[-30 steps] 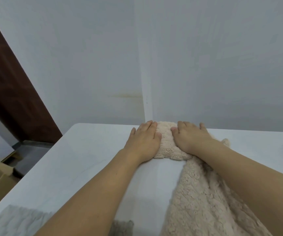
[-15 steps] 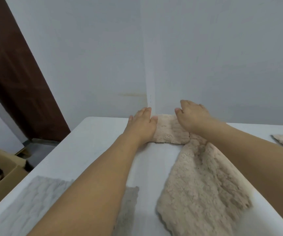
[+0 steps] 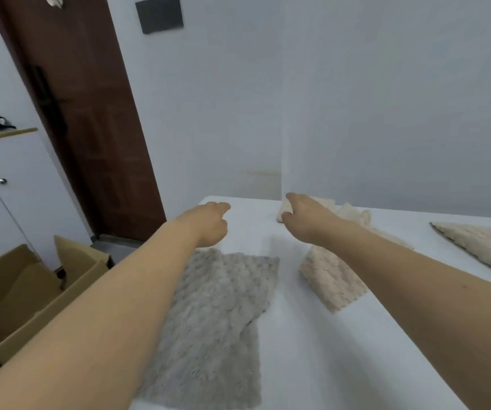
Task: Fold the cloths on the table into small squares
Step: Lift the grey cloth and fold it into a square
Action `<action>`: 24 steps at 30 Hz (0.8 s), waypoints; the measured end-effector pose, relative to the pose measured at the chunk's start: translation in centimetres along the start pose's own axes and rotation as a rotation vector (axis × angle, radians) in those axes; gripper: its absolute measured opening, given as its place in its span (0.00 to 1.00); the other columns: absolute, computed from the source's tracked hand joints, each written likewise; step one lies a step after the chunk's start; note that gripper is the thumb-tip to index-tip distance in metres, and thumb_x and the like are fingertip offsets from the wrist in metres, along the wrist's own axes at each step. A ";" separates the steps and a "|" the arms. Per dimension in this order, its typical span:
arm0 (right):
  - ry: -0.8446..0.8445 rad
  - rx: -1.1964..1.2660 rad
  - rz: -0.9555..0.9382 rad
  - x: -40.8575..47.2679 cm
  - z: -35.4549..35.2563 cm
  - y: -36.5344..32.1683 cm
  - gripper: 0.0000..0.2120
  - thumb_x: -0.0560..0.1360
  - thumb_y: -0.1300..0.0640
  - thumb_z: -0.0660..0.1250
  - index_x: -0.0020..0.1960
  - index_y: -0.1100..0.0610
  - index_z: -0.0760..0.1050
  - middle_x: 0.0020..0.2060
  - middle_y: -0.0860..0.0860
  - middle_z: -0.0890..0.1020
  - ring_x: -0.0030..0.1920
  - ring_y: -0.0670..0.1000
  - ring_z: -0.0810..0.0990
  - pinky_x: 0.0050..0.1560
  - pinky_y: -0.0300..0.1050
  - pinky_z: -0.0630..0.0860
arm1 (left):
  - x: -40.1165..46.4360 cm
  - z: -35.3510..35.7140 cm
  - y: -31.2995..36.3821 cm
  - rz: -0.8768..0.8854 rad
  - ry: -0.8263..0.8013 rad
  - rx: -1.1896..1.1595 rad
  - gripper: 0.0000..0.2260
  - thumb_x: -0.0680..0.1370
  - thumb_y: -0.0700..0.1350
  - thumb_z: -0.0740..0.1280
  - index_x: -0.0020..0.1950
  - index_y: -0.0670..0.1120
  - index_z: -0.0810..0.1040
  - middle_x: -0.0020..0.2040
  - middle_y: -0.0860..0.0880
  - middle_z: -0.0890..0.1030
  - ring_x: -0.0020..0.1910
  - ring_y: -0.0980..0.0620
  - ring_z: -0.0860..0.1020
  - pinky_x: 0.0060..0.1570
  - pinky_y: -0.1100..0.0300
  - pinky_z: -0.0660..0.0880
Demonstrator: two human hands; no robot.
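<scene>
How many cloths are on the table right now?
3: a grey cloth near the left arm, a beige cloth under the right hand, another beige cloth at the right edge. More may lie out of frame.

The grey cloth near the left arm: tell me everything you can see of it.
The grey cloth is fluffy, like plush towelling, and lies unfolded and mostly flat on the white table, with a crease by its right edge. The left forearm crosses above it and hides its left part. Neither hand holds it.
</scene>
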State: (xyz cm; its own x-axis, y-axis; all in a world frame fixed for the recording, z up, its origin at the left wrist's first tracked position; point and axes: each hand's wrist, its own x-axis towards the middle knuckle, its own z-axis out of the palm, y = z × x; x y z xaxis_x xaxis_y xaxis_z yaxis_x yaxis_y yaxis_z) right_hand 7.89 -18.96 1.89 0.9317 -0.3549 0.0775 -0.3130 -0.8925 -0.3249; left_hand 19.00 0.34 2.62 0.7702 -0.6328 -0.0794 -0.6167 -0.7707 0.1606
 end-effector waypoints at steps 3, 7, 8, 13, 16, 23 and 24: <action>-0.076 -0.009 -0.033 -1.4 0.8 -2.8 0.23 0.81 0.55 0.52 0.74 0.59 0.59 0.73 0.56 0.63 0.71 0.59 0.65 0.67 0.53 0.66 | -2.3 -0.2 -2.8 -0.065 -0.040 0.024 0.25 0.82 0.40 0.52 0.80 0.49 0.55 0.80 0.47 0.58 0.76 0.44 0.62 0.72 0.50 0.63; -0.203 -0.053 -0.017 -1.1 3.2 -4.9 0.21 0.81 0.55 0.53 0.73 0.59 0.61 0.71 0.57 0.67 0.68 0.58 0.69 0.65 0.53 0.69 | -2.4 1.2 -5.1 -0.095 -0.071 0.037 0.25 0.82 0.39 0.52 0.80 0.49 0.55 0.78 0.46 0.61 0.74 0.43 0.65 0.69 0.51 0.66; -0.237 -0.067 -0.002 -0.6 4.1 -5.0 0.21 0.81 0.55 0.53 0.73 0.58 0.61 0.70 0.57 0.67 0.67 0.58 0.69 0.65 0.53 0.69 | -2.1 1.8 -5.4 -0.091 -0.077 0.037 0.25 0.82 0.39 0.52 0.80 0.49 0.55 0.79 0.46 0.61 0.74 0.44 0.65 0.70 0.51 0.66; -0.287 -0.127 0.033 1.6 8.1 -4.1 0.19 0.81 0.53 0.53 0.71 0.58 0.64 0.67 0.57 0.69 0.64 0.59 0.70 0.63 0.54 0.70 | 0.6 5.6 -6.8 -0.058 -0.114 0.048 0.27 0.81 0.38 0.55 0.80 0.50 0.57 0.78 0.46 0.62 0.74 0.45 0.65 0.72 0.50 0.64; -0.238 -0.193 -0.015 2.5 9.5 -3.7 0.20 0.81 0.50 0.55 0.70 0.55 0.66 0.66 0.55 0.68 0.65 0.59 0.67 0.64 0.53 0.67 | 1.7 7.7 -7.9 -0.010 -0.040 0.170 0.19 0.81 0.40 0.55 0.72 0.47 0.66 0.69 0.44 0.69 0.66 0.43 0.69 0.65 0.48 0.69; -0.336 -0.032 -0.027 3.3 9.7 -3.9 0.10 0.78 0.60 0.58 0.38 0.57 0.69 0.36 0.53 0.75 0.36 0.52 0.74 0.35 0.43 0.70 | 1.6 7.5 -8.1 0.022 0.022 0.197 0.03 0.77 0.46 0.58 0.48 0.48 0.66 0.50 0.48 0.74 0.51 0.48 0.67 0.52 0.52 0.71; -0.330 -0.028 -0.026 3.1 9.4 -3.7 0.08 0.78 0.61 0.57 0.40 0.57 0.68 0.37 0.53 0.75 0.36 0.52 0.73 0.34 0.43 0.69 | 1.3 7.1 -7.9 0.023 0.021 0.193 0.04 0.76 0.46 0.59 0.48 0.48 0.66 0.48 0.48 0.74 0.49 0.48 0.68 0.48 0.53 0.70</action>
State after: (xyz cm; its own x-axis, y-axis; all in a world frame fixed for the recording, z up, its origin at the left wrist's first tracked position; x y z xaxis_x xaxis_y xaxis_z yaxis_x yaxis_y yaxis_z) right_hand 13.68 -14.17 -5.58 0.9475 -0.2269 -0.2253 -0.2891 -0.9090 -0.3002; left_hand 23.74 5.05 -5.74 0.7574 -0.6504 -0.0572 -0.6525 -0.7573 -0.0295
